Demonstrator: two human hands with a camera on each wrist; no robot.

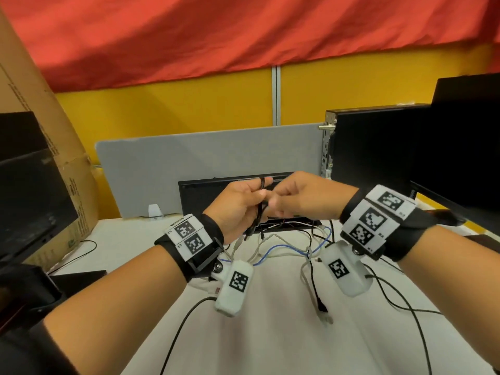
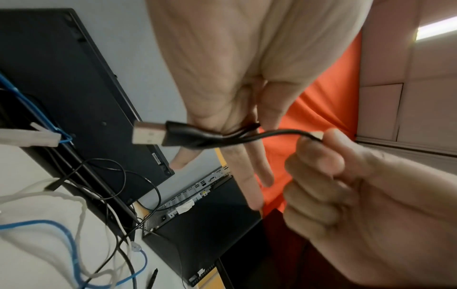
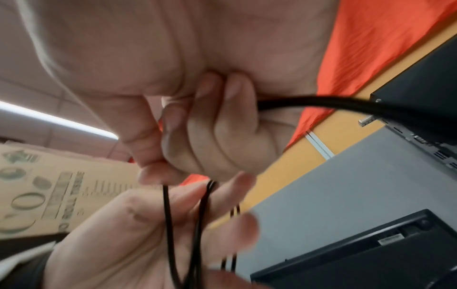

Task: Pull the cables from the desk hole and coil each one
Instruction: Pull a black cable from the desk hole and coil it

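A thin black USB cable (image 2: 222,136) was held looped over the left hand (image 1: 238,209), serving as a former for coiling. Its free run was pinched in the right hand (image 1: 300,198), apparently kept taut for winding.

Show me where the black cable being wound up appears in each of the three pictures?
Head: black cable at centre, between both hands.
Left wrist: centre, with its USB plug pointing left.
Right wrist: lower centre, loops over the left hand's fingers.
Shared landmark: the red cloth.
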